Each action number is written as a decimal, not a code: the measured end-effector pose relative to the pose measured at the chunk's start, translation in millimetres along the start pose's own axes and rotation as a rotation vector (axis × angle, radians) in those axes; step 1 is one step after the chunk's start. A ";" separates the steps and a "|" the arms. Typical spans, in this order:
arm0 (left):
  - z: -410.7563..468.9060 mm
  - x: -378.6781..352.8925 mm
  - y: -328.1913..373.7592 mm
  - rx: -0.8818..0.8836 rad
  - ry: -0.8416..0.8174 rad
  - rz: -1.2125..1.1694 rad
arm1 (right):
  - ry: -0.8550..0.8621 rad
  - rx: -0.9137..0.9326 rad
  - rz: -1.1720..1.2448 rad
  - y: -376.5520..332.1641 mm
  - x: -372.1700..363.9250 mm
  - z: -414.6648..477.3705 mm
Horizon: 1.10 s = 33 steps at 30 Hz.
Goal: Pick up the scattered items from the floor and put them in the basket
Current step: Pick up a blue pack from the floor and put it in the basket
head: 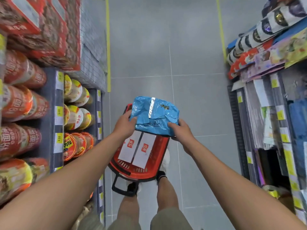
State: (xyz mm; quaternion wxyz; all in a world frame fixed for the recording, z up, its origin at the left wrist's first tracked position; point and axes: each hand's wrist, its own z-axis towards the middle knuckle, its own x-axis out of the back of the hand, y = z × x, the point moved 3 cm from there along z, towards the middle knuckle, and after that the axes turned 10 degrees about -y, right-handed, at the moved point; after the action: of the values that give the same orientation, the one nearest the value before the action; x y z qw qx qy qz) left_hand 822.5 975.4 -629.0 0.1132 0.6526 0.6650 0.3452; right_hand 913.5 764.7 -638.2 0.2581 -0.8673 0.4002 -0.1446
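A crinkled blue plastic packet (155, 116) hangs over the far half of a red shopping basket (156, 161) that stands on the grey tiled floor. My left hand (123, 124) grips the packet's left edge and my right hand (180, 130) grips its near right corner. Inside the basket lie two white boxes (137, 151) with red labels, side by side under the packet. The basket's black handle (119, 186) lies folded down toward my feet. The packet hides the basket's far rim.
Shelves with red and yellow instant-noodle cups (74, 113) line the left of the aisle. Shelves with bagged goods (259, 47) line the right. Grey tiled floor (166, 47) stretches ahead between yellow floor lines. My legs and shoes (163, 163) stand just behind the basket.
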 end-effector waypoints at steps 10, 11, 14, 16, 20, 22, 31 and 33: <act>78.5 -13.1 -40.1 0.131 -0.090 -0.028 | -0.018 -0.079 0.114 36.9 -23.1 81.9; 85.4 -15.1 -43.0 0.136 -0.100 -0.029 | -0.026 -0.078 0.118 41.1 -25.0 88.4; 105.4 -19.8 -51.4 0.135 -0.122 -0.026 | -0.034 -0.082 0.141 47.8 -26.9 108.6; 114.1 -23.2 -55.6 0.137 -0.148 -0.003 | -0.047 -0.089 0.122 50.2 -26.8 117.8; 113.8 -31.0 -60.1 0.182 -0.254 0.098 | -0.111 -0.166 0.063 55.8 -25.1 124.2; 109.9 -33.7 -62.9 0.212 -0.283 0.099 | -0.148 -0.189 0.021 57.8 -23.6 124.8; 76.5 -29.5 -61.1 0.183 -0.263 0.130 | -0.152 -0.161 -0.045 48.9 -22.9 101.5; 63.0 -24.0 -56.1 0.153 -0.238 0.147 | -0.151 -0.139 -0.050 42.0 -22.6 85.2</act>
State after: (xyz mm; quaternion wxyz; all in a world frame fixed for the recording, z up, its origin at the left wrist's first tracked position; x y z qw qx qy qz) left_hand 819.0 977.3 -716.6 0.1155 0.7425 0.6216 0.2212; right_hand 912.0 787.4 -733.2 0.2230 -0.9013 0.3670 -0.0571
